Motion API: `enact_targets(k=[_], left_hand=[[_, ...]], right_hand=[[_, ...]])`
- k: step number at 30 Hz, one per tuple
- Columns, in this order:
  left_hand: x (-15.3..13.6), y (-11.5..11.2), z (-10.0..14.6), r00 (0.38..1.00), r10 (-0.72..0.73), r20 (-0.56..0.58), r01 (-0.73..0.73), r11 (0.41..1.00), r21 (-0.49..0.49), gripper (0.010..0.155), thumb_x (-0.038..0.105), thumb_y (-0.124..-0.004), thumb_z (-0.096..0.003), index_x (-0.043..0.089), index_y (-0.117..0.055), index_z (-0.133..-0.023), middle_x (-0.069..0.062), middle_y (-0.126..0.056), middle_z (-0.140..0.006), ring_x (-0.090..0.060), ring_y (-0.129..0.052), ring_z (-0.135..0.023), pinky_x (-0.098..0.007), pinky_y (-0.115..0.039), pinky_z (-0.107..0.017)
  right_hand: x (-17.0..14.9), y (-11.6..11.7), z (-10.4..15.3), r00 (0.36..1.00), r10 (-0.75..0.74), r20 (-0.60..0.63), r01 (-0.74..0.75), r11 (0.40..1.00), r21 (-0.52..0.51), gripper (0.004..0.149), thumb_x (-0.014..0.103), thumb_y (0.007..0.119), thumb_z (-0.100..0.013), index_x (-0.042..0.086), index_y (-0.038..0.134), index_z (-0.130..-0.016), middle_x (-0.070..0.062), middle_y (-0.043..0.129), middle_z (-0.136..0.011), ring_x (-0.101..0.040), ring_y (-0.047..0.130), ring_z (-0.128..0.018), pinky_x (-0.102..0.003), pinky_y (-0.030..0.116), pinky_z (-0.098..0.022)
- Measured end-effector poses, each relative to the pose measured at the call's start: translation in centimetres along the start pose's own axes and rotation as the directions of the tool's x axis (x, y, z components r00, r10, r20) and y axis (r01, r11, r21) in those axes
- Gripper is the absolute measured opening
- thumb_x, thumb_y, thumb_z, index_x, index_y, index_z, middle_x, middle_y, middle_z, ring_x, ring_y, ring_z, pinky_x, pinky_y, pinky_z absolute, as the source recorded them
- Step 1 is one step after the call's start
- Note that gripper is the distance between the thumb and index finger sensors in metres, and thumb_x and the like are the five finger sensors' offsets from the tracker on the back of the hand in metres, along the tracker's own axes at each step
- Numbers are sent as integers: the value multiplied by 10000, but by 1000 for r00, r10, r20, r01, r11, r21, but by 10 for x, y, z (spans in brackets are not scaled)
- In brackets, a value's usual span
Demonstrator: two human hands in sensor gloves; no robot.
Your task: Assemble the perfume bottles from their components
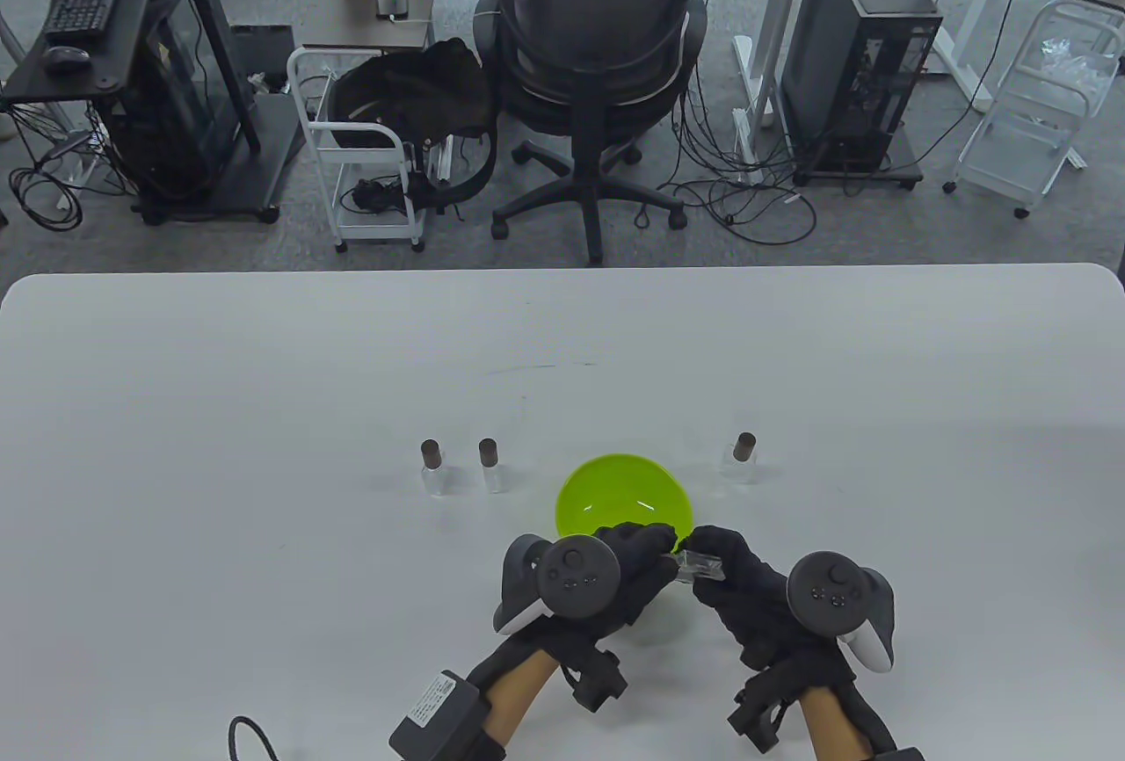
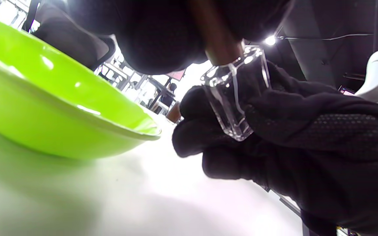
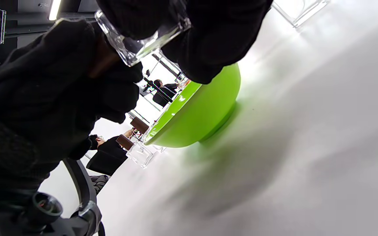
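Progress: three capped bottles (image 1: pixel 431 469) stand at 10–1 o'clock of the green bowl (image 1: pixel 615 489) | now: our right hand (image 1: pixel 747 590) grips the fourth glass bottle (image 1: pixel 701 567) at bowl's 6 o'clock | our left hand (image 1: pixel 628 572) pinches the brown cap (image 2: pixel 220 42) onto its neck | seating remains.

Surface (image 1: pixel 264 409): white, rounded far corners.
Bowl (image 1: pixel 606 493): lime green, near the front centre, its near rim partly behind the hands.
Left hand (image 1: pixel 628 568): black glove, fingertips meeting the end of a clear glass bottle (image 1: pixel 703 568).
Right hand (image 1: pixel 743 590): black glove, fingers curled round the bottle, which lies sideways above the surface just in front of the bowl.
Capped bottles: two upright left of the bowl (image 1: pixel 431 467) (image 1: pixel 490 464), one right of it (image 1: pixel 743 455), all with brown caps.
Behind the surface: black office chair (image 1: pixel 598 67).
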State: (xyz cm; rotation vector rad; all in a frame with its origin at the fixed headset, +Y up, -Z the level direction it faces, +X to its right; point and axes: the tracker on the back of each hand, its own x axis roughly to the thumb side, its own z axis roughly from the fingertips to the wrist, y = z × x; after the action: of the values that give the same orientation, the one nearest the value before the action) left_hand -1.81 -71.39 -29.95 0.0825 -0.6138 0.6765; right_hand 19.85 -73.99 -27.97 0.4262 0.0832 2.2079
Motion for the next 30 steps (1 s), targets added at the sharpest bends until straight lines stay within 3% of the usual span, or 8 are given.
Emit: enact_targets(k=[5, 11, 22, 25, 28, 30], left_hand=[[-2, -7, 0, 1000, 7, 4, -7, 1000, 23, 534, 405, -647, -550, 98, -756, -973, -122, -868, -813, -222, -951, -561, -314, -805, -501], [1, -7, 0, 999, 30, 15, -30, 998, 59, 522, 395, -638, -553, 95, -759, -962, -131, -866, -804, -230, -949, -558, -321, -808, -504], [-1, -13, -1, 1000, -2, 2, 2, 999, 34, 522, 396, -622, -555, 103, -745, -969, -131, -858, -814, -227, -952, -561, -312, -813, -508], [3, -10, 0, 999, -23, 32, 23, 1000, 19, 534, 412, -623, -559, 98, -742, -974, -120, -856, -822, -226, -947, -575, -313, -804, -518], [10, -8, -2, 996, -77, 52, 77, 997, 5, 543, 424, -632, -562, 98, -740, -983, -109, -852, -843, -234, -946, -603, -320, -797, -537], [15, -8, -4, 989, -129, 69, 129, 992, -2, 554, 439, -645, -559, 108, -736, -994, -103, -845, -865, -239, -942, -632, -328, -791, -558]], right_hand=[[1, 2, 0, 999, 54, 0, -54, 998, -9, 585, 265, 689, -528, 137, 471, -1055, -116, 728, -1064, -291, 960, -905, -425, 847, -689], [2, 1, 0, 1000, 13, 4, -13, 1000, -18, 586, 262, 692, -525, 128, 479, -1054, -125, 736, -1056, -297, 964, -903, -427, 850, -689], [2, 5, -2, 998, 58, -18, -58, 998, 1, 587, 273, 698, -531, 119, 486, -1056, -135, 738, -1054, -310, 965, -902, -436, 850, -686], [7, 1, -2, 998, 66, -7, -66, 998, 9, 576, 336, 705, -561, 115, 513, -1057, -152, 740, -1052, -343, 955, -891, -478, 827, -676], [12, -5, -1, 987, 159, -5, -159, 987, -17, 570, 384, 713, -567, 149, 541, -1057, -153, 735, -1062, -361, 921, -901, -519, 782, -677], [15, -7, 2, 961, 275, -30, -276, 959, -63, 554, 411, 740, -554, 200, 595, -1045, -138, 720, -1073, -392, 824, -946, -606, 669, -713]])
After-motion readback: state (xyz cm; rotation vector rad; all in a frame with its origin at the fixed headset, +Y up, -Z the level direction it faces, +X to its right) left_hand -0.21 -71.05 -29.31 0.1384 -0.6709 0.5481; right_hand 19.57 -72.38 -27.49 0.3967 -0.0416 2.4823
